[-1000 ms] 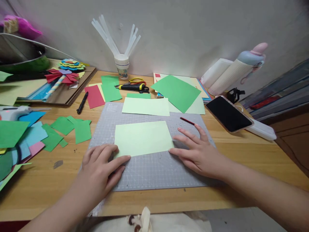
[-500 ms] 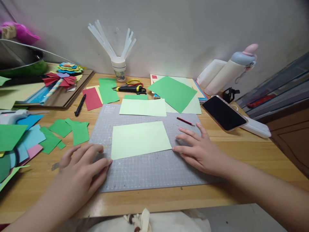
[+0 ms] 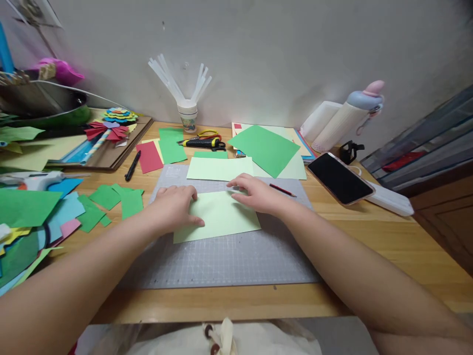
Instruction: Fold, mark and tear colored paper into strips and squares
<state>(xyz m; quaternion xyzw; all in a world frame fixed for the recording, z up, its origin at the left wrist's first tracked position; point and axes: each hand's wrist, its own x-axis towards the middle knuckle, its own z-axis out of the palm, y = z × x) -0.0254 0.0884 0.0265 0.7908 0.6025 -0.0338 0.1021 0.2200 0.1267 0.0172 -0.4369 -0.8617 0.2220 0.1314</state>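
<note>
A pale green sheet of paper (image 3: 221,219) lies flat on the grey cutting mat (image 3: 218,264). My left hand (image 3: 176,208) rests over its left side, thumb apart from the fingers, and grips nothing. Over the sheet's upper right part is my right hand (image 3: 254,193), its fingers stretched toward the far edge and holding nothing. Behind them lies a second pale green strip of paper (image 3: 218,168) across the mat's far edge. A dark red pencil (image 3: 283,190) sits on the mat just beyond my right hand.
Green paper scraps (image 3: 105,197), a black pen (image 3: 133,165) and a glue gun (image 3: 40,180) lie to the left. At the back are a utility knife (image 3: 201,143) and paper cups (image 3: 188,118) with straws. A phone (image 3: 338,177) and a bottle (image 3: 342,121) are at right.
Both hands have moved inward and forward from the mat's sides onto the pale green sheet. The sheet stays in about the same place; the camera view has shifted slightly.
</note>
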